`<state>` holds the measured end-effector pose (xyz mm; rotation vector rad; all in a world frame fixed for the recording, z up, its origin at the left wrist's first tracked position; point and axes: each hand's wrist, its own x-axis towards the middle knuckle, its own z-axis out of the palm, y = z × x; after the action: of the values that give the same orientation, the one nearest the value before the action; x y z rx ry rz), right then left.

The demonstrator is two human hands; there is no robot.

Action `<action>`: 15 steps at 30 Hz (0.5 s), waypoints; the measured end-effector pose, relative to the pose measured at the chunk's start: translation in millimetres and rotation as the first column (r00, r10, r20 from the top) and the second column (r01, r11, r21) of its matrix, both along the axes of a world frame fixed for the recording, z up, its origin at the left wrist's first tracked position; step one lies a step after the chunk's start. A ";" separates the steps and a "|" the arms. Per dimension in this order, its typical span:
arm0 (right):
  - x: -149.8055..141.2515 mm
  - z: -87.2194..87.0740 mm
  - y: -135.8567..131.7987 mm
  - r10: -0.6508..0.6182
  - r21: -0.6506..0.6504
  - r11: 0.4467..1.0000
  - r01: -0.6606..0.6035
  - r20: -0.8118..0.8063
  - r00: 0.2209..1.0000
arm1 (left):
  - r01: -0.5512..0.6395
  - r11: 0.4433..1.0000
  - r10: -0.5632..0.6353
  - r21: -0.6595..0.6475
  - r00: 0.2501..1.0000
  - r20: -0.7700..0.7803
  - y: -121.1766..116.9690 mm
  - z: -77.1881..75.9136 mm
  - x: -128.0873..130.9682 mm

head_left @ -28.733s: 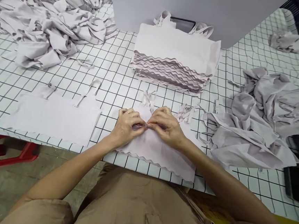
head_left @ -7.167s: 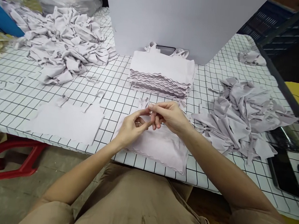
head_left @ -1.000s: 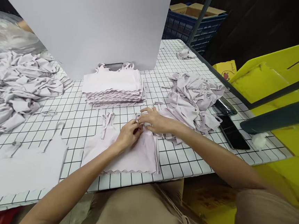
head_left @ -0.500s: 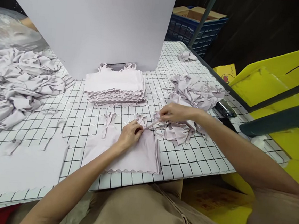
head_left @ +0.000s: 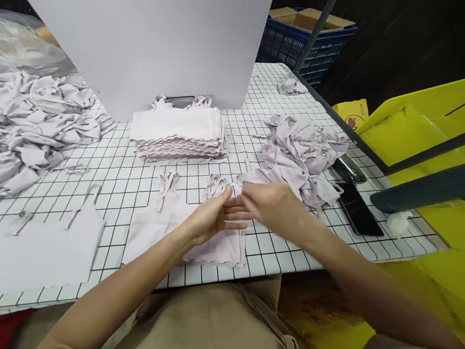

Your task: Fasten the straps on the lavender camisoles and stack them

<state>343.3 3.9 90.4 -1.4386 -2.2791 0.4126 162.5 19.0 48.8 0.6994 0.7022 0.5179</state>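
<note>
The cloth top seems soft, light, best held by its straps. The left hand gapes; whether the right hand pinches anything, I cannot tell.

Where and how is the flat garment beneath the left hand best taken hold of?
The flat garment is probably best pinched from above and below at its front right corner, approached from the right. It lies flat, and that corner is uncovered, close to the front edge of the table, while the left hand and left forearm hide its middle.
</note>
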 end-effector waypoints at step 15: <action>-26.9 -49.2 -10.7 -0.384 -0.574 0.817 -0.054 -0.613 0.691 | -0.178 0.950 0.210 -0.255 0.972 0.106 -2.8 -4.3 -2.2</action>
<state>316.4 -6.8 41.2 -1.3697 -1.4050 1.3983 160.2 16.2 44.5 0.3627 0.6995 0.6403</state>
